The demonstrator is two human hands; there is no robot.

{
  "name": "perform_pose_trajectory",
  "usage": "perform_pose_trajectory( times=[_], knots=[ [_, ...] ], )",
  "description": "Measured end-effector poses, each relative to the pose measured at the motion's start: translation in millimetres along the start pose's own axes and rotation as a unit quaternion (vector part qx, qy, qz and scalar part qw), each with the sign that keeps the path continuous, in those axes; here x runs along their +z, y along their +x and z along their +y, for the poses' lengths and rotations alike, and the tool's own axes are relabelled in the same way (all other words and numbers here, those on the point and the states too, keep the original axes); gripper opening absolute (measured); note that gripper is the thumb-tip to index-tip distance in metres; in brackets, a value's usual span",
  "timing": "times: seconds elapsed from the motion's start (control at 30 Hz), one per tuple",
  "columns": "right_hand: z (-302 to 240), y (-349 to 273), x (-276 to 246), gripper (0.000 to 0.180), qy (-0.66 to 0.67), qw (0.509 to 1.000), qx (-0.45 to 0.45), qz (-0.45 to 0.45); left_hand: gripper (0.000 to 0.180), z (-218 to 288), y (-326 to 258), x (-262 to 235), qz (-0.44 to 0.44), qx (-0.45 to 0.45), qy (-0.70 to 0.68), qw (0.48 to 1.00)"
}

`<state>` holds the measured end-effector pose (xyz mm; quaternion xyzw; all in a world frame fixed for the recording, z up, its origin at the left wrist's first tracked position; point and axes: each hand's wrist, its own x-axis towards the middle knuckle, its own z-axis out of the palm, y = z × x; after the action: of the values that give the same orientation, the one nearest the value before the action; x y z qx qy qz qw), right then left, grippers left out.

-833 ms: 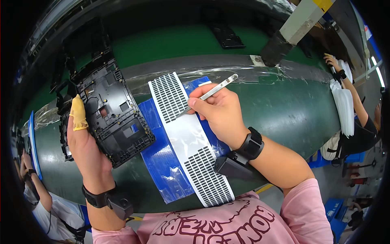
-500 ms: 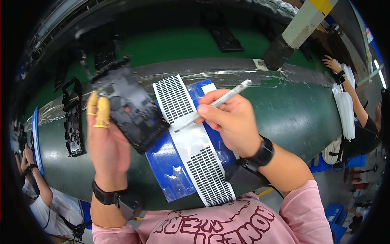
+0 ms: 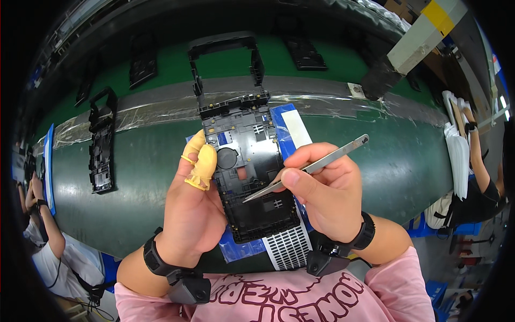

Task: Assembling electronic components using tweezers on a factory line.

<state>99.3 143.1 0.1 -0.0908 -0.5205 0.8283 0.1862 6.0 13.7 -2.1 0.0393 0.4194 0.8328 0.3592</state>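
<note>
My left hand [image 3: 193, 214], with yellow finger cots on its thumb and a finger, grips the left edge of a black plastic housing [image 3: 249, 153]. A loop-shaped frame sticks out from the housing's far end. In my right hand [image 3: 330, 196] are silver tweezers [image 3: 340, 152], pinched between thumb and fingers. Their tips lie over the lower part of the housing; whether they touch it or carry a piece, I cannot tell. Beneath the housing is a white sheet of small black stickers [image 3: 288, 249], lying on a blue board [image 3: 241, 251] and mostly covered.
Another black housing [image 3: 102, 155] lies on the green table [image 3: 375, 161] to the left. Several more sit on the green belt [image 3: 209, 67] beyond the taped edge. A post [image 3: 413, 51] rises at far right. People work at both sides, near white sheets [image 3: 455, 155] on the right.
The housing has come right and nearer in my left hand, turning more upright, and now covers much of the sticker sheet. The tweezers have shifted right and nearer, with their tips over the housing.
</note>
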Motion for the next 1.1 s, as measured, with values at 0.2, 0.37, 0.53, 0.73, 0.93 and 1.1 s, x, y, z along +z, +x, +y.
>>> perform_pose_trajectory(
  times=[0.2,0.37,0.53,0.73,0.93,1.1],
  knots=[
    [1.8,-0.1,0.0,0.015,-0.021,1.000,0.006,-0.001,0.035,-0.8,-0.5,-1.3,0.000,0.002,0.000,1.000],
    [3.3,-0.2,-0.1,0.015,-0.031,0.999,-0.006,-0.005,0.035,-1.4,-0.6,-2.7,-0.012,0.009,0.001,1.000],
    [4.9,0.9,0.0,0.014,-0.038,0.999,-0.013,-0.010,0.034,-1.4,-0.7,-3.5,-0.013,0.010,-0.004,1.000],
    [6.2,2.6,-0.5,0.014,-0.024,0.999,-0.018,-0.015,0.045,4.3,-5.2,0.1,-0.017,-0.006,-0.037,0.999],
    [6.7,5.6,2.3,0.012,-0.039,0.997,-0.063,-0.003,0.081,3.3,-5.1,-3.3,-0.086,0.023,0.050,0.995],
    [-8.6,26.9,-8.0,0.010,0.012,0.999,-0.031,0.032,0.081,15.9,-3.2,-7.3,-0.065,0.170,0.084,0.980]
  ],
)
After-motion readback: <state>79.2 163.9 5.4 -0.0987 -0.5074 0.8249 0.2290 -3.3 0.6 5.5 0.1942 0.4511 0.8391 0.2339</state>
